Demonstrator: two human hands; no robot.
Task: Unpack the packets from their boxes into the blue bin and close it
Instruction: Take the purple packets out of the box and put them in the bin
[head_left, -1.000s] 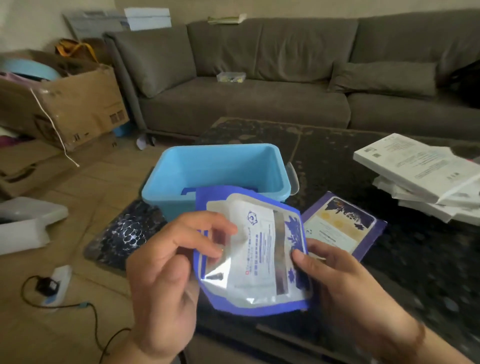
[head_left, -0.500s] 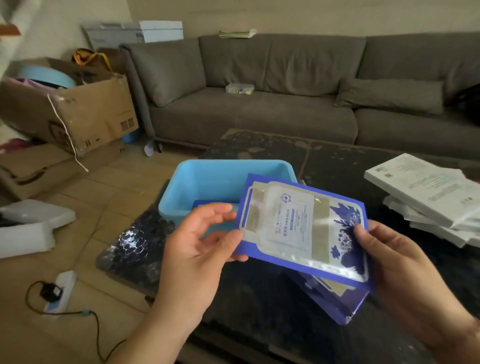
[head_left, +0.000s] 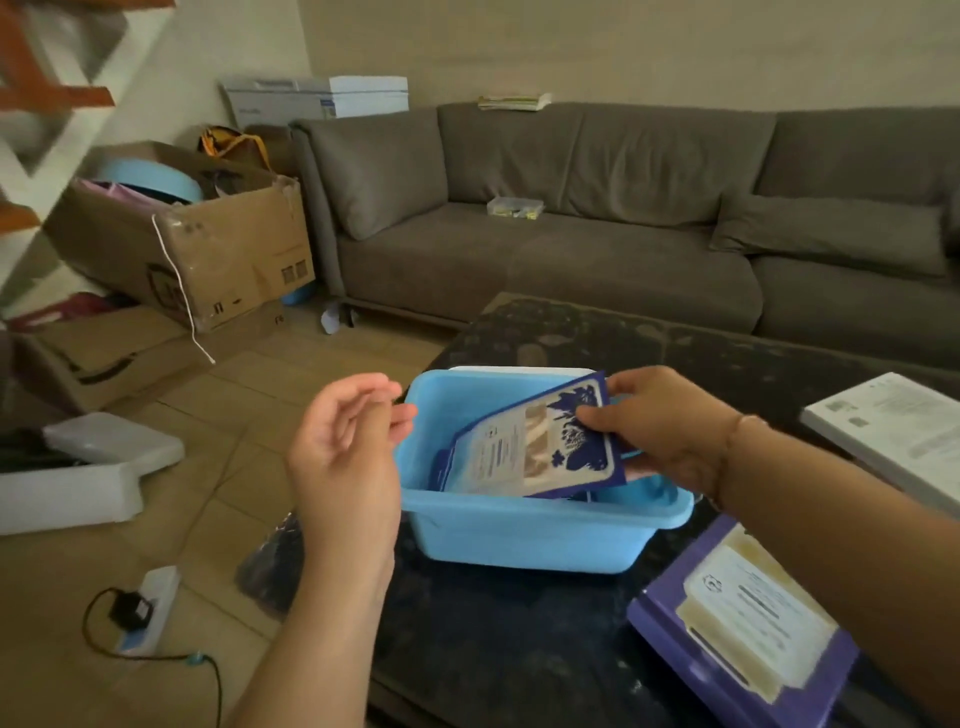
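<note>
Dark table: blue bin, purple box, white boxes.

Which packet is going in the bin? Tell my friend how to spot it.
Find the blue bin on the dark table. The packet tilts over its opening, pinched by the right hand. Unlike the purple box nearby, it's thin and held up.

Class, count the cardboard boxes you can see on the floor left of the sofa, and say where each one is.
2. The open cardboard box sits tilted beside the sofa; a flatter cardboard box lies beneath and in front of it. Others may be hidden.
</note>
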